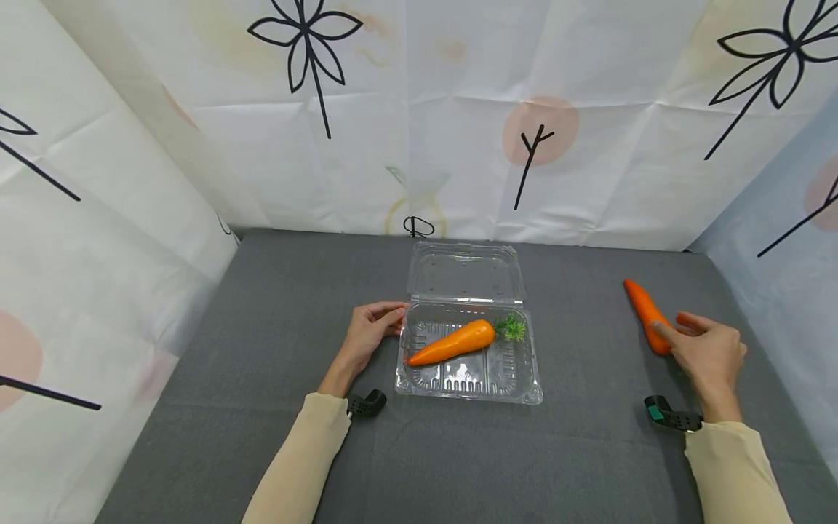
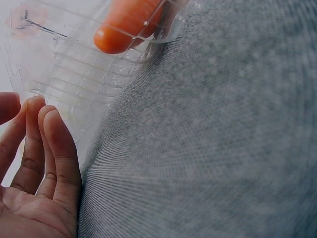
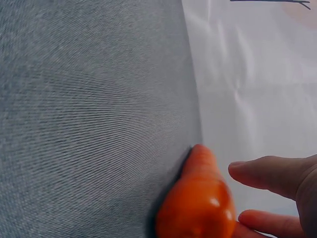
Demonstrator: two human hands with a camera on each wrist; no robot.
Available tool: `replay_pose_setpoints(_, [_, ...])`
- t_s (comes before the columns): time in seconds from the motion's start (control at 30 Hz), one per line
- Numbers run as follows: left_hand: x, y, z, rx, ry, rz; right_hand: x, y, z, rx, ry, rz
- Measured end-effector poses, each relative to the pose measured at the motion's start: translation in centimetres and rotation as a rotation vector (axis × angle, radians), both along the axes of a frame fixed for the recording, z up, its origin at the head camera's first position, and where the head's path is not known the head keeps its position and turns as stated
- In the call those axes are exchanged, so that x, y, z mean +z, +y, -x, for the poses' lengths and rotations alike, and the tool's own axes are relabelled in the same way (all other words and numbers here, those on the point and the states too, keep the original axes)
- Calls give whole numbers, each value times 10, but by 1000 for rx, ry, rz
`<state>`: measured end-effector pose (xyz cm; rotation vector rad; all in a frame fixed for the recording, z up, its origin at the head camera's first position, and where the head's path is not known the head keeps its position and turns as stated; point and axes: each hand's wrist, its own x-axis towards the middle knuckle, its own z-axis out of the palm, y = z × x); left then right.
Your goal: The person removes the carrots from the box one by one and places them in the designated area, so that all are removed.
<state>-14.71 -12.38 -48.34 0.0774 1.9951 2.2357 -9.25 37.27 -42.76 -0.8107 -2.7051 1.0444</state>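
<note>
A clear plastic clamshell box [image 1: 468, 397] lies with its lid folded back. Inside it rests an orange carrot [image 1: 452, 344] with a green leafy top, pointed end to the left. My left hand [image 1: 366, 331] pinches the box's left rim between thumb and fingertips; in the left wrist view the box wall [image 2: 84, 74] rises beyond the fingers. To the right, a second carrot [image 1: 640, 304] lies on the cloth, no leaves showing. My right hand [image 1: 710, 353] is beside its thick end, thumb and fingers spread apart; in the right wrist view the thumb stands off the carrot [image 3: 198, 203].
Grey cloth [image 1: 576, 451] covers the table. Patterned white sheets hang at the back [image 1: 458, 145] and on both sides. The raised lid [image 1: 466, 271] reaches toward the back edge. Each wrist wears a black band, such as the left one [image 1: 366, 404].
</note>
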Motion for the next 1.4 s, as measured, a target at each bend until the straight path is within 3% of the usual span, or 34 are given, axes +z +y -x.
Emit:
replay_pose_setpoints(0.33, [-1,0,0,-1,3,-6,7,-8,-1,16,85,-5])
replay_pose_setpoints(0.7, [0,0,1,-5,0,-2,25,-35,-1,63,112,-40])
replay_pose_setpoints(1.17, [-1,0,1,-2,6,1,32,-89,4,414,391,-27])
replay_pose_setpoints(1.4, [0,0,0,-3,5,3,28,-116,8,594,475,104])
